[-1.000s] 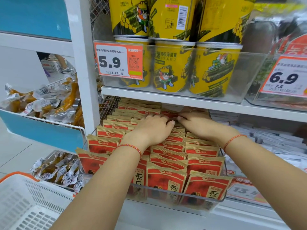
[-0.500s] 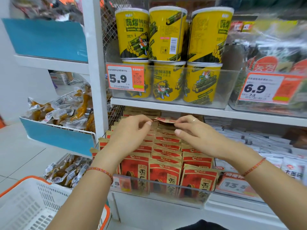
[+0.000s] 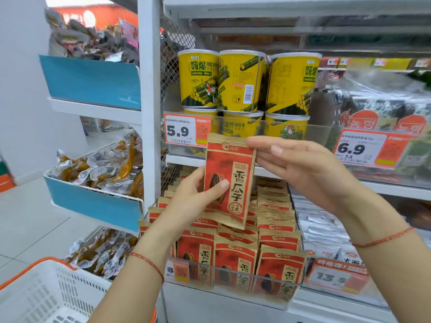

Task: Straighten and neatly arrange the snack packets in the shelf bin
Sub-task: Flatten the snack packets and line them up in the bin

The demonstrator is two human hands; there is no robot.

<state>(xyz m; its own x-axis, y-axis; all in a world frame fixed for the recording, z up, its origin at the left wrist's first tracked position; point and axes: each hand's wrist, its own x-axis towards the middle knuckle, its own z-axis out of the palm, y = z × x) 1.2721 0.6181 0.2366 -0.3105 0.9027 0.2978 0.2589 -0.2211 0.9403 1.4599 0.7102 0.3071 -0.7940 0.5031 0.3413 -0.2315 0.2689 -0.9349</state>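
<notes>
One red packet held up in front of the shelf, above its bin.

The left hand (image 3: 198, 197) pinches the red-and-tan snack packet (image 3: 229, 183) at its lower left edge, thumb on the front; the right hand (image 3: 303, 169) touches its top right corner with fingers spread. The packet stands upright, hiding part of the rows of matching packets (image 3: 275, 215) in the clear bin (image 3: 233, 285). Yellow tubs (image 3: 242, 82) and a 5.9 price tag (image 3: 184, 131) sit above; a white basket (image 3: 46, 297) waits lower left.

Bright even store light, soft shadows; motion blur toward right and top edges, wide-angle bending of shelf post (image 3: 149, 94).
</notes>
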